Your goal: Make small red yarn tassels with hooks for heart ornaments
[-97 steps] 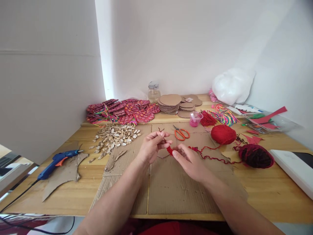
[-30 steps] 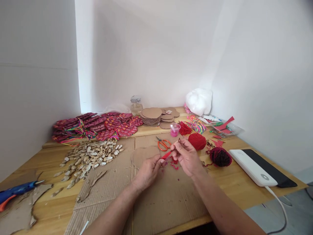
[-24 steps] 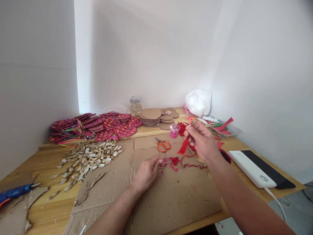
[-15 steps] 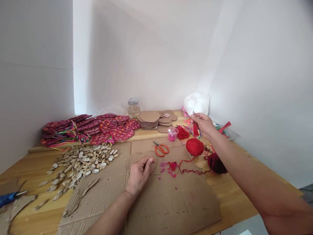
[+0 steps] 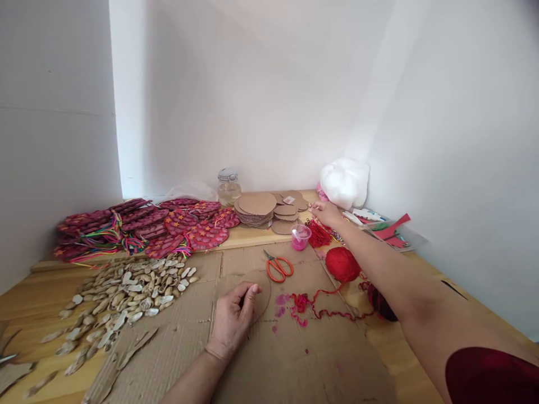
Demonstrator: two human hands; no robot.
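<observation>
My left hand [image 5: 233, 317] rests on a round cardboard disc [image 5: 260, 290] in the middle of the big cardboard sheet [image 5: 295, 353], fingers loosely bent and holding nothing. My right arm is stretched far back, where my right hand [image 5: 326, 213] hovers over a heap of red tassels [image 5: 319, 234]. Its fingertips are pinched together, and I cannot make out what is between them. A tangle of loose red yarn [image 5: 309, 306] lies to the right of my left hand.
Orange scissors [image 5: 278, 266], a red yarn ball [image 5: 342, 264] and a dark red yarn ball [image 5: 381, 300] lie nearby. A pink cup [image 5: 300, 237], stacked cardboard discs [image 5: 255, 206], a jar [image 5: 228, 187], a white bag [image 5: 344, 182], woven red pieces [image 5: 138, 227] and shells [image 5: 126, 289] fill the back and left.
My right hand took the red tassel out of my left hand and carried it back right to the tassel heap. My left hand dropped onto the cardboard disc.
</observation>
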